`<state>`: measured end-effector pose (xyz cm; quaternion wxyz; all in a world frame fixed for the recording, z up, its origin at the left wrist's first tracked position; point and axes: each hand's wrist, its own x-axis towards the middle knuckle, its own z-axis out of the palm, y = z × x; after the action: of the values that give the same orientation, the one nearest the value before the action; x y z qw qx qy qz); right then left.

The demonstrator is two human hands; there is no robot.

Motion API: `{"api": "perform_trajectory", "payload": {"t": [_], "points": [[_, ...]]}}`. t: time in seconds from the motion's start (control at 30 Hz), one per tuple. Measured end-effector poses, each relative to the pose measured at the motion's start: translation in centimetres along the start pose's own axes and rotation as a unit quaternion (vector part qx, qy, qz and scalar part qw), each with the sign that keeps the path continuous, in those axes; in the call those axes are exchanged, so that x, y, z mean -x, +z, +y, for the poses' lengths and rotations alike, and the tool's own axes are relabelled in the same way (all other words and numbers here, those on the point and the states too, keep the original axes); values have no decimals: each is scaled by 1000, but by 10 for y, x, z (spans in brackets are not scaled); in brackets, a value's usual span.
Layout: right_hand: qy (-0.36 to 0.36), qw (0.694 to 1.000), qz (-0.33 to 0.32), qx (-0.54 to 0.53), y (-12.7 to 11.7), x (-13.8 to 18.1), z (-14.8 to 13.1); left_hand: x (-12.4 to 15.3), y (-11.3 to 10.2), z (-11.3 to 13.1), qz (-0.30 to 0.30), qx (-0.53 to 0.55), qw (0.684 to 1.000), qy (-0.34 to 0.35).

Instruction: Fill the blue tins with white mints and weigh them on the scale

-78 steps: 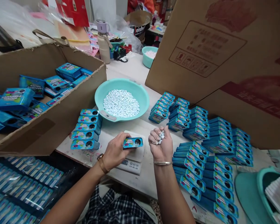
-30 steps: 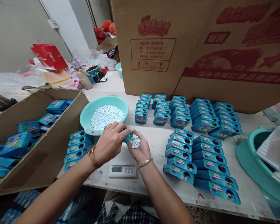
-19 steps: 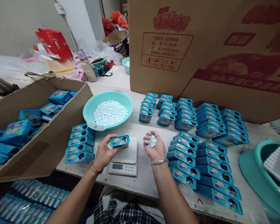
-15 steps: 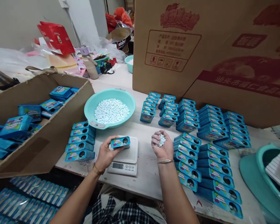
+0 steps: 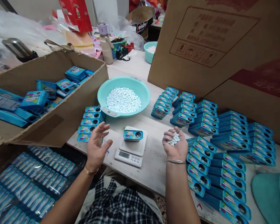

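Note:
A blue candy box [image 5: 129, 135] with a round hole in its top stands on the white kitchen scale [image 5: 140, 147]; pale candies show in the hole. My left hand [image 5: 97, 147] is left of the scale, fingers spread and holding nothing, close to a short row of blue boxes [image 5: 90, 121]. To the right of the scale, my right hand [image 5: 176, 144] is palm up with curled fingers, cupping a small heap of pale candies [image 5: 174, 139]. Behind the scale sits a turquoise basin [image 5: 143, 87] with many more such candies [image 5: 123, 99].
An open carton [image 5: 84, 115] of loose blue boxes stands at left. Several rows of boxes [image 5: 203, 146] line the right side, before a large carton [image 5: 189, 37]. Packed boxes [image 5: 25, 180] lie below at lower left. A bottle [image 5: 106, 49] stands at the back; something turquoise [image 5: 269, 193] is far right.
The candy box has gone from my left hand onto the scale, and that hand has opened and drawn left. My right hand still cups candies. The view has shifted.

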<state>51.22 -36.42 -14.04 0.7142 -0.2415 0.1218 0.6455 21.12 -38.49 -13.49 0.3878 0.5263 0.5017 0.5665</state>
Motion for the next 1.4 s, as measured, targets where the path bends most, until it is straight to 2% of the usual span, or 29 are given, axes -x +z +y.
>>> {"api": "perform_trajectory", "payload": {"t": [0.17,0.4,0.5,0.63,0.77,0.87,0.97,1.03,1.13,1.23,1.33,1.4], "points": [[23,999,-36,10,6,2,6,14,-13,4,80,-27,996,-32],[13,997,-51,59,20,3,18,21,-20,-2,89,-35,993,-74],[14,995,-60,73,28,3,28,20,-17,2,62,-53,995,-53],[16,992,-74,103,39,7,44,13,-6,8,-34,-122,992,22],[17,986,-87,145,68,7,60,0,9,12,-116,-186,971,94],[-20,970,-118,211,112,-14,80,-9,22,11,-138,-189,967,105],[-112,939,-134,297,155,-59,108,-13,32,10,-140,-179,968,103],[-164,919,-120,338,172,-94,122,-14,34,9,-139,-182,969,96],[-183,911,-50,367,177,-132,122,-14,32,9,-133,-191,969,85],[-148,928,23,341,166,-143,105,-14,29,7,-135,-197,968,80],[-116,939,45,321,156,-142,96,-16,32,6,-141,-193,967,83],[-120,934,42,334,154,-146,101,-18,38,6,-144,-189,967,90]]}}
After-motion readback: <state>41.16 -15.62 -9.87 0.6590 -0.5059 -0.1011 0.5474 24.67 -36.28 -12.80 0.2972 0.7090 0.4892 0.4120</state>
